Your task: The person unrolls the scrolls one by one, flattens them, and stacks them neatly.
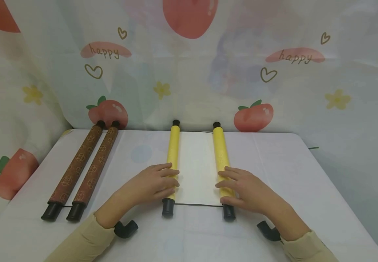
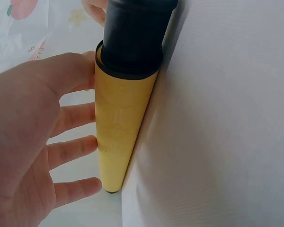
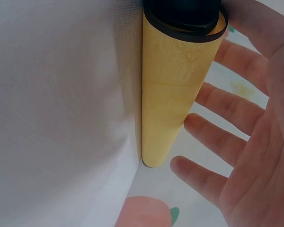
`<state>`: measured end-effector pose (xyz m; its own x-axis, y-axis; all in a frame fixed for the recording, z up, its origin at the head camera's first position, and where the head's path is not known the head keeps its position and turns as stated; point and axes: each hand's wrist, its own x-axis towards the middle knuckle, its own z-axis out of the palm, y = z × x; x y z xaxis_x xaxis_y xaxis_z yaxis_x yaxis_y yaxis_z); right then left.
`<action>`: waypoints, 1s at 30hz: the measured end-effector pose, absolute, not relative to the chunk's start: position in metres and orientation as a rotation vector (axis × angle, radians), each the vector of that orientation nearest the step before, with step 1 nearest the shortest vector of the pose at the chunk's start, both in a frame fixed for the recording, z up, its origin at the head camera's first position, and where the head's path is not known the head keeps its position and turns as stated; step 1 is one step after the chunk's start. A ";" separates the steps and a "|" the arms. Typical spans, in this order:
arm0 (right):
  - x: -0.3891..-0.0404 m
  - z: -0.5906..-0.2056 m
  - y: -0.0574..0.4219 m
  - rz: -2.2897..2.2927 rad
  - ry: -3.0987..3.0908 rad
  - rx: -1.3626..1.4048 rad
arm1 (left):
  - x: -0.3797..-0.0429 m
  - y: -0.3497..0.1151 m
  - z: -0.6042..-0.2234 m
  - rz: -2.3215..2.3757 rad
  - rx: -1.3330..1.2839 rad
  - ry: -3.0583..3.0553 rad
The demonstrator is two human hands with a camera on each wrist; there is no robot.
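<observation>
A hand scroll with a yellow backing lies partly unrolled in the head view. Its white sheet (image 1: pixel 197 163) spans between a left yellow roll (image 1: pixel 174 145) and a right yellow roll (image 1: pixel 220 145), both with black end knobs. Over the near part of the left roll lies my left hand (image 1: pixel 151 183), fingers spread and loosely straight. My right hand (image 1: pixel 247 191) lies likewise over the right roll. In the left wrist view the fingertips meet the top of the roll (image 2: pixel 120 113). The right wrist view shows spread fingers at its roll (image 3: pixel 173 80), not wrapped round it.
To the left on the white-covered table (image 1: pixel 267 156) lies a second scroll with a brown patterned backing (image 1: pixel 77 163), its two rolls side by side. A printed curtain (image 1: pixel 189 72) hangs along the table's far edge. Black curved pieces (image 1: pixel 126 229) show at both wrists.
</observation>
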<state>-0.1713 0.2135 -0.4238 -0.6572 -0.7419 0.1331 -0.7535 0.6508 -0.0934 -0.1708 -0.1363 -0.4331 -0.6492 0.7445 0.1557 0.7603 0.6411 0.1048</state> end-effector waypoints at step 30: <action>-0.171 -0.423 0.218 0.240 -2.814 1.218 | -0.174 -0.141 -0.433 -0.242 -1.234 -2.711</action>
<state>-0.1705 0.2177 -0.4233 -0.6847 -0.7185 0.1221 -0.7288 0.6747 -0.1167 -0.1741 -0.1415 -0.4335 -0.6496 0.7322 0.2046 0.7569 0.6482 0.0833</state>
